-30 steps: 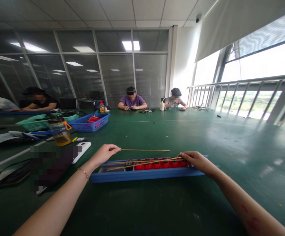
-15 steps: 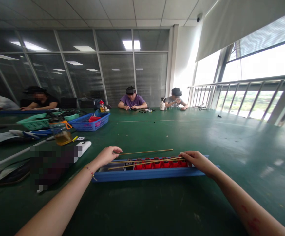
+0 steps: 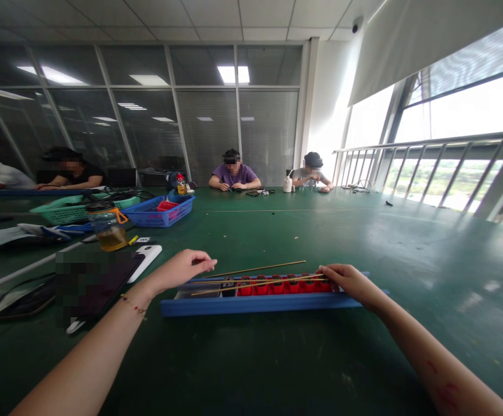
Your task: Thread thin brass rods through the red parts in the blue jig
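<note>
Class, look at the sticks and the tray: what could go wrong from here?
The loose stick behind the tray might roll if the left hand, close by its near end, brushes it. The sticks in the right hand fan out over the red cups, so one could snag a rim.

The single view looks from the wearer's head, forward and down across the green bench point(image 3: 277, 358), hands close below.
</note>
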The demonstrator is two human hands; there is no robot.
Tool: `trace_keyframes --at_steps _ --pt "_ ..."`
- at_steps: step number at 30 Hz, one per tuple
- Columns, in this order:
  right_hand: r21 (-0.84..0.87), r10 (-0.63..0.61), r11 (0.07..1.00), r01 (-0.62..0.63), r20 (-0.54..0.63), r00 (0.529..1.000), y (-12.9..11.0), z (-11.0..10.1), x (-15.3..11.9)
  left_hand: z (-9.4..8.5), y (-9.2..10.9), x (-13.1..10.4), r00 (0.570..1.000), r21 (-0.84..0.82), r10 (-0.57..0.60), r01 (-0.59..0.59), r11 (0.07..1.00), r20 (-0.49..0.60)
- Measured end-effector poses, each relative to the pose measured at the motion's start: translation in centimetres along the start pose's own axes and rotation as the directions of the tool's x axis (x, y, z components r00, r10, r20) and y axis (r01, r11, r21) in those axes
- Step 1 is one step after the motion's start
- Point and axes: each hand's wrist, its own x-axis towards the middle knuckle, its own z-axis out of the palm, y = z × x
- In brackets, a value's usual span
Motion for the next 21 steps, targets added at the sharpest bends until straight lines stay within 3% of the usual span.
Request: trace_keyframes --at_steps 3,14,21 --pt "0.013 0.008 1.000 -0.008 0.003 1.000 0.1 0.1 0.1 -0.7 1.8 -1.3 0.991 0.117 0.023 -0.039 0.992 0.134" --pt "0.005 0.027 1.000 -0.027 -0.010 1.000 -0.2 0.1 -0.1 0.3 2.8 -2.6 0.992 0.331 0.086 -0.112 0.937 0.093" --pt "-0.005 0.023 1.000 -0.023 -0.001 1.000 -0.3 0.1 -0.2 0.1 2.7 -2.1 0.995 0.196 0.074 -0.085 0.977 0.066"
